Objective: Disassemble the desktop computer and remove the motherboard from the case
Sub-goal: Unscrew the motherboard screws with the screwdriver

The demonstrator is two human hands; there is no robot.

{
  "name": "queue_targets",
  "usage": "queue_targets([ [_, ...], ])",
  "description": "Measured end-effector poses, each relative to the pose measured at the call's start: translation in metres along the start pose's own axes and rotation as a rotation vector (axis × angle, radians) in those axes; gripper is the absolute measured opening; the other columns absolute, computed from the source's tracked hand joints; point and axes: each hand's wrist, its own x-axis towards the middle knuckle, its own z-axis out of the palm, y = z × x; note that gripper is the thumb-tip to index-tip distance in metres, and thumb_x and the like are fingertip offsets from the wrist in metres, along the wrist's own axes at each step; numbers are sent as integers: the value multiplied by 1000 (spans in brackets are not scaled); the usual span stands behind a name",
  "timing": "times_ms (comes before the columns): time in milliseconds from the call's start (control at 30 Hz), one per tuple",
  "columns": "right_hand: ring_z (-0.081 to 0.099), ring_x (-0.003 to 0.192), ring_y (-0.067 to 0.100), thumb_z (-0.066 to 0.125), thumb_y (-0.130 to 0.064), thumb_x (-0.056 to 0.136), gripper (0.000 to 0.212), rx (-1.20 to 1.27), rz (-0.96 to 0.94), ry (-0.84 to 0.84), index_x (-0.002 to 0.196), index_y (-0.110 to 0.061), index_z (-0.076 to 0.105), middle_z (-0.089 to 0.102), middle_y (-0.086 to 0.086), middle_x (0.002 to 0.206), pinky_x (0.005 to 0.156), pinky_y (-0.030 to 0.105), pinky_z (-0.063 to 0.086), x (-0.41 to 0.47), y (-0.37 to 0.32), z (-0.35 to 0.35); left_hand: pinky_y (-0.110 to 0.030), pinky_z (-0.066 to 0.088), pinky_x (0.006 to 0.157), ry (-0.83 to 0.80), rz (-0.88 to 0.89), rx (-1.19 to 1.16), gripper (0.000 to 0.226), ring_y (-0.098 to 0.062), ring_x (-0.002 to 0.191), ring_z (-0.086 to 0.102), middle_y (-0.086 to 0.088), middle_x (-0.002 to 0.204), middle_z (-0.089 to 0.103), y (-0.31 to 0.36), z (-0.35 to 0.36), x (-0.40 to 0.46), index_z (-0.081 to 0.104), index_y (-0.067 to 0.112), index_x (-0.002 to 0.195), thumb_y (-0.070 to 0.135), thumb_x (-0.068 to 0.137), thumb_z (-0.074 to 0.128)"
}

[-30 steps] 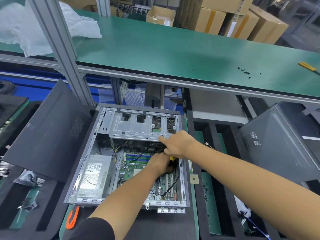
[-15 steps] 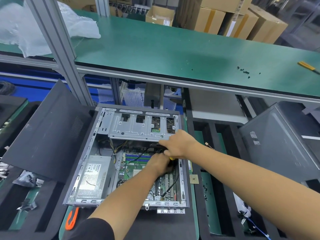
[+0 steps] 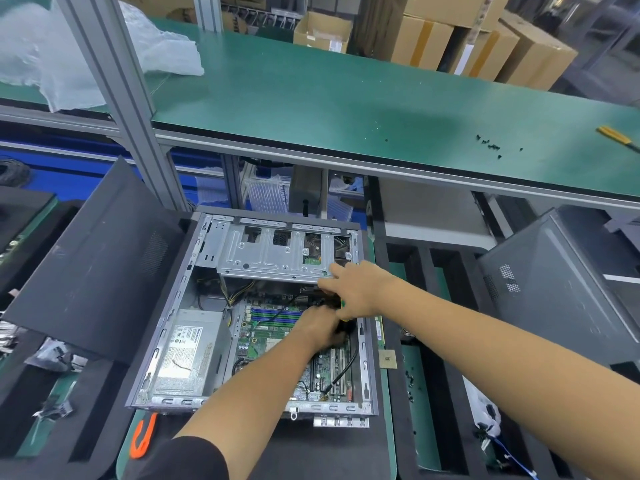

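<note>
both hands deep in the open steel case (image 3: 162, 344), over the green motherboard (image 3: 263, 337). right hand (image 3: 360, 289) curls round a yellow-green tool handle; left hand (image 3: 322, 329) grip, cannot tell.

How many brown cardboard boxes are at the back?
5: one open box standing alone mid-back, and four stacked behind the green bench. More may be hidden behind.
</note>
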Motion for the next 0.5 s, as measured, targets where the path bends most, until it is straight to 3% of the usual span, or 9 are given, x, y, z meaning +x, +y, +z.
queue_targets([
  [67,56,70,27,35,-46,102,46,-182,33,30,141,-22,40,61,8,90,63,34,37,1,-5,-1,-35,45,71,-14,-10,-6,23,-35,92,65,-14,99,68,0,1,0,54,14,92,33,89,66],
  [100,50,60,24,30,-44,104,45,-205,45,40,141,-19,39,57,6,76,56,32,31,3,-9,0,-34,42,70,-17,-16,-10,22,-35,91,65,-14,99,68,0,2,0,55,14,92,33,88,66],
  [167,45,55,22,30,-38,105,39,-172,49,31,138,-19,38,50,3,67,50,32,23,5,-11,1,-34,43,70,-11,-21,-7,26,-35,91,65,-15,101,69,-1,3,1,61,10,99,33,88,66],
  [267,56,76,26,49,-29,96,20,94,28,-44,115,-25,45,54,2,90,55,32,34,4,-3,-2,-38,49,77,-1,-5,21,33,-36,95,65,-15,106,69,-2,3,2,63,8,107,35,89,66],
  [333,53,91,26,60,-17,86,23,235,-3,-47,104,-25,49,45,1,104,56,31,33,2,2,-1,-39,50,81,8,4,18,34,-36,98,65,-16,109,68,-1,3,2,62,8,110,35,89,65],
  [433,49,88,23,62,-13,82,24,262,-20,-34,100,-24,51,41,1,107,54,30,30,-1,3,4,-40,51,80,9,16,31,32,-37,96,65,-16,109,68,-1,3,3,61,9,108,34,88,64],
  [500,52,87,24,61,-21,85,26,179,-11,-28,109,-24,52,44,2,112,54,30,30,-1,1,4,-41,52,81,14,24,47,33,-37,96,66,-16,109,69,-1,3,3,61,8,110,34,90,62],
])
